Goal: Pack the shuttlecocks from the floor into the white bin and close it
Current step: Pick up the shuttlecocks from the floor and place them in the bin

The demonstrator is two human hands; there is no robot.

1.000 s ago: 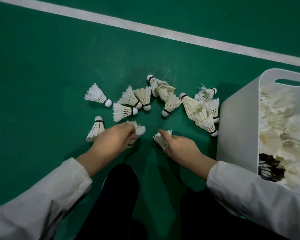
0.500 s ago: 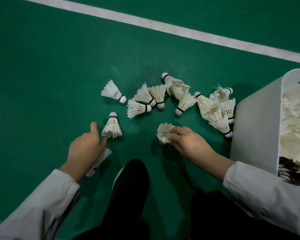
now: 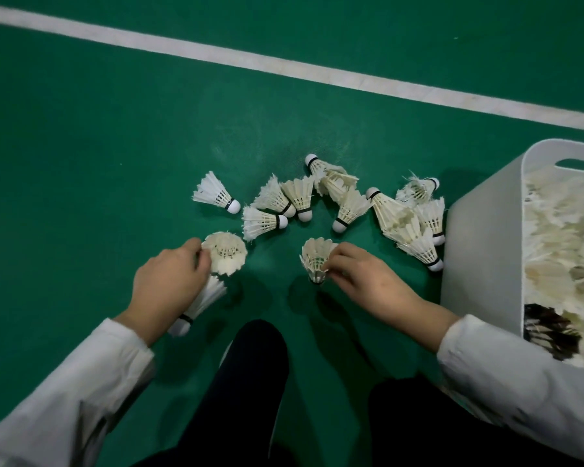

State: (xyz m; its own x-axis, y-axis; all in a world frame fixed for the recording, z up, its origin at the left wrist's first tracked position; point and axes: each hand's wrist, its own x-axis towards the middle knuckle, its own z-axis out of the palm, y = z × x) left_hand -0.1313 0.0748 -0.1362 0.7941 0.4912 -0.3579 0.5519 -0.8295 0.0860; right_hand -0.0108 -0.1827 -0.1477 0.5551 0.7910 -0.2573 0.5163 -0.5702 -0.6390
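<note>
Right-hand grip [image 3: 361, 281] pinches one white feather shuttlecock [image 3: 316, 259], skirt up, w/ open white plastic bin [image 3: 479, 237] just beside it rightward; left-hand grip [image 3: 169, 281] clasps two more; approx. a dozen remain on green floor [image 3: 98, 146].

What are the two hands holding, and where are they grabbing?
The left hand holds two shuttlecocks: one pinched at its feather rim, one tucked under the palm, cork sticking out behind. The right hand pinches one shuttlecock by its feather skirt.
</note>
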